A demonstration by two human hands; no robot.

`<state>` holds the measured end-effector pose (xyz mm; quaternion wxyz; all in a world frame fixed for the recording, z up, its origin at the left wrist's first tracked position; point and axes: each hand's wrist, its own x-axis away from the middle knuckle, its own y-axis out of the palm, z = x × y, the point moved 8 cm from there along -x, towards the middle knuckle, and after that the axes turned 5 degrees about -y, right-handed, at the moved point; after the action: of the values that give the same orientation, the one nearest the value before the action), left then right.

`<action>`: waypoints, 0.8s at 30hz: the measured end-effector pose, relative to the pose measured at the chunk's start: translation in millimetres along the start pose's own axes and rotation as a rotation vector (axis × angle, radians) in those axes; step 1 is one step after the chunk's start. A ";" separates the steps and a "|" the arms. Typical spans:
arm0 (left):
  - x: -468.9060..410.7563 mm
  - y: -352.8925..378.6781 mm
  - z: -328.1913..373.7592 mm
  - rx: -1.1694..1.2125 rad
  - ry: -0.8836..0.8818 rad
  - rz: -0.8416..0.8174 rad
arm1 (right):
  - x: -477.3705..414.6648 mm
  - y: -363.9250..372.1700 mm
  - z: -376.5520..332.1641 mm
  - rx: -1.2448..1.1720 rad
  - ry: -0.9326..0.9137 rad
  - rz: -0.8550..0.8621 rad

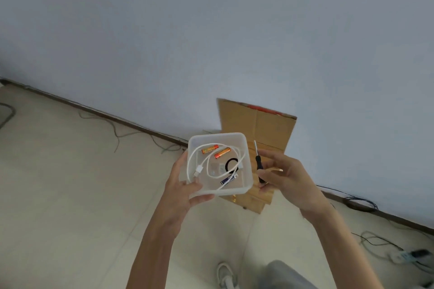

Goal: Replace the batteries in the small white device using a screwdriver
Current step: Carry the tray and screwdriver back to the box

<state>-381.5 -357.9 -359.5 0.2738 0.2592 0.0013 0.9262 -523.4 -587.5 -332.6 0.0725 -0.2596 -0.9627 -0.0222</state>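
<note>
Preparatory stage: left hand (182,191) grips the translucent tub (244,145) holding batteries (222,152), cable (199,168) and small white device (220,168); right hand (285,176) closed around screwdriver (258,164). No screw appears undone.

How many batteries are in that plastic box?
3: two orange batteries lie at the box's far side, one blue battery near its front. None seem hidden.
</note>
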 end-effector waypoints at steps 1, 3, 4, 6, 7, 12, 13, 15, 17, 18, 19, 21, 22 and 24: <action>-16.8 1.3 1.7 -0.022 -0.009 -0.018 | -9.9 -3.8 5.5 0.003 0.010 0.024; -50.7 5.7 2.5 -0.065 -0.021 -0.053 | -31.2 -11.1 19.6 0.022 0.031 0.061; -67.8 8.4 1.5 -0.087 -0.024 -0.067 | -42.6 -14.9 28.5 0.036 0.045 0.079; -101.2 14.2 -3.5 -0.114 -0.038 -0.087 | -64.8 -23.1 50.1 0.047 0.085 0.120; -118.2 16.8 -7.0 -0.126 -0.050 -0.090 | -75.5 -27.5 62.4 0.045 0.108 0.147; -208.9 23.2 -41.8 -0.167 -0.104 -0.097 | -117.7 -42.0 136.9 0.083 0.224 0.288; -230.0 22.8 -53.3 -0.159 -0.123 -0.090 | -127.4 -43.5 155.7 0.095 0.245 0.303; -270.3 22.5 -78.3 -0.137 -0.162 -0.082 | -146.5 -45.2 194.3 0.118 0.282 0.318; -309.8 22.5 -102.1 -0.138 -0.192 -0.091 | -166.2 -47.6 232.9 0.133 0.315 0.344; -328.1 22.0 -114.3 -0.144 -0.208 -0.098 | -174.9 -48.5 252.0 0.144 0.336 0.361; -345.4 20.7 -127.4 -0.155 -0.227 -0.109 | -183.1 -49.3 271.1 0.162 0.362 0.380; -379.3 17.6 -155.2 -0.183 -0.261 -0.137 | -199.0 -52.0 309.5 0.205 0.414 0.437; -394.6 14.3 -169.3 -0.191 -0.274 -0.142 | -207.0 -52.8 328.9 0.228 0.433 0.458; -422.1 8.4 -198.2 -0.193 -0.296 -0.149 | -221.4 -54.6 369.0 0.275 0.458 0.489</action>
<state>-178.9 -551.7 -732.2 0.3624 0.3643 -0.1084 0.8510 -408.9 -715.0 -731.0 0.3238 -0.4582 -0.8250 0.0679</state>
